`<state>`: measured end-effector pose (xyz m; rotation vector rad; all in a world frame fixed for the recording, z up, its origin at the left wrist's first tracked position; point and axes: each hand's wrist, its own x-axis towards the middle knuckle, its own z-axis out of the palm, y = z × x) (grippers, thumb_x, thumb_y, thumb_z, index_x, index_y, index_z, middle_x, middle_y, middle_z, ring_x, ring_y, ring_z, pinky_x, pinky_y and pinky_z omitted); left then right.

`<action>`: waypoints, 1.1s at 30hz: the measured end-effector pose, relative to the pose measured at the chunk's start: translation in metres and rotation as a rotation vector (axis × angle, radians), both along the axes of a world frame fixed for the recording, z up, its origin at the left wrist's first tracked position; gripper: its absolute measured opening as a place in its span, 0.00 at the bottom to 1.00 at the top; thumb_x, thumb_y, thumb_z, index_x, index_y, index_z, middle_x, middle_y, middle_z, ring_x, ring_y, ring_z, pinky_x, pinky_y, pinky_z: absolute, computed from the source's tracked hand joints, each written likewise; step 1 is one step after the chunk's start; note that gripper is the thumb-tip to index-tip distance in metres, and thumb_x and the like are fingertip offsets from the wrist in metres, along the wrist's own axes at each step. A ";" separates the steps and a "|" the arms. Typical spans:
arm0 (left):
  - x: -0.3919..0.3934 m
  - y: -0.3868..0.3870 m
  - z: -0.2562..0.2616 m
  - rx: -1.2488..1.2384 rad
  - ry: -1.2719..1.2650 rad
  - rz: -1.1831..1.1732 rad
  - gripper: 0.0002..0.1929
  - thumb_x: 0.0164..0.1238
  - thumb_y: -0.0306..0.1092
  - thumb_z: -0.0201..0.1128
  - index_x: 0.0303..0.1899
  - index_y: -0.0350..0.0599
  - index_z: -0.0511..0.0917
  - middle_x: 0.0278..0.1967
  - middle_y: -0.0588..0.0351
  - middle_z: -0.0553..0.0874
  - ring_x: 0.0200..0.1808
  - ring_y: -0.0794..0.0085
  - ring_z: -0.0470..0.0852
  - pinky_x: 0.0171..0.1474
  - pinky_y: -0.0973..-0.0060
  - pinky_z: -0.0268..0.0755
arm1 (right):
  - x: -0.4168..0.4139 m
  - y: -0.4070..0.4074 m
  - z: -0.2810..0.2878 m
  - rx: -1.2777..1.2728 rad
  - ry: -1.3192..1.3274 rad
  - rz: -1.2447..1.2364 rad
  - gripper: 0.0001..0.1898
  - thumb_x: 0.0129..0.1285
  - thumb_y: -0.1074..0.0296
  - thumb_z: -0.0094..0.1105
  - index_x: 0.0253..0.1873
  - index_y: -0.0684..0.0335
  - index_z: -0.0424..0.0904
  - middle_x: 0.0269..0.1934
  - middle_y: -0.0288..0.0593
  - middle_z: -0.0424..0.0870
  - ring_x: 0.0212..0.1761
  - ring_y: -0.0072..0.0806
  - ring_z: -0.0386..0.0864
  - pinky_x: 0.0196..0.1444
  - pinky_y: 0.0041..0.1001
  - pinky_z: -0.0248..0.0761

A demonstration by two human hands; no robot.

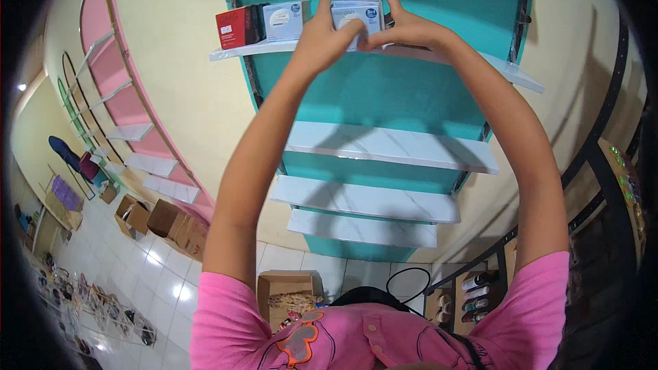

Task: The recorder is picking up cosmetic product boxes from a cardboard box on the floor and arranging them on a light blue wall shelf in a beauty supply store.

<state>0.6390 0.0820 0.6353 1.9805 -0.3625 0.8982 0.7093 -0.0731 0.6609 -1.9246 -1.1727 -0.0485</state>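
Both my hands grip a stack of light-blue Wardah cartons [371, 15] at the upper marble-patterned shelf [257, 50] on a teal wall panel. My left hand [329, 36] holds the cartons from the left, thumb across the front. From the right, my right hand [406, 28] reaches round them, its thumb near the lower front edge. Left of my hands another light-blue carton [284, 21] stands on the shelf, beside red boxes [233, 29]. Something dark lies on the shelf behind my right hand, mostly hidden.
Lower marble-patterned shelves [390, 146] project below my arms. An open cardboard box [285, 285] sits on the tiled floor by my body. More cardboard boxes [177, 226] stand at left under a pink shelf panel [110, 46]. A black-framed rack with bottles [475, 295] is at lower right.
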 end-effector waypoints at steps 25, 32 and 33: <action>0.023 0.004 -0.008 0.368 -0.644 0.473 0.34 0.47 0.48 0.63 0.54 0.39 0.64 0.45 0.43 0.67 0.48 0.59 0.66 0.48 0.68 0.62 | 0.039 0.026 0.006 -0.161 -0.342 0.039 0.47 0.38 0.54 0.66 0.60 0.62 0.44 0.45 0.53 0.69 0.42 0.34 0.71 0.37 0.28 0.67; 0.030 0.002 -0.015 0.390 -0.663 0.741 0.35 0.45 0.51 0.63 0.53 0.41 0.64 0.47 0.46 0.63 0.49 0.57 0.63 0.48 0.66 0.58 | 0.045 0.031 0.005 -0.226 -0.361 0.010 0.47 0.39 0.54 0.65 0.60 0.61 0.43 0.53 0.54 0.64 0.56 0.40 0.63 0.57 0.29 0.56; 0.028 0.002 -0.015 0.341 -0.685 0.712 0.35 0.44 0.51 0.65 0.52 0.40 0.63 0.48 0.46 0.62 0.48 0.58 0.63 0.49 0.67 0.59 | 0.047 0.032 0.005 -0.202 -0.371 0.035 0.51 0.35 0.48 0.66 0.59 0.66 0.44 0.52 0.58 0.64 0.56 0.44 0.64 0.57 0.30 0.57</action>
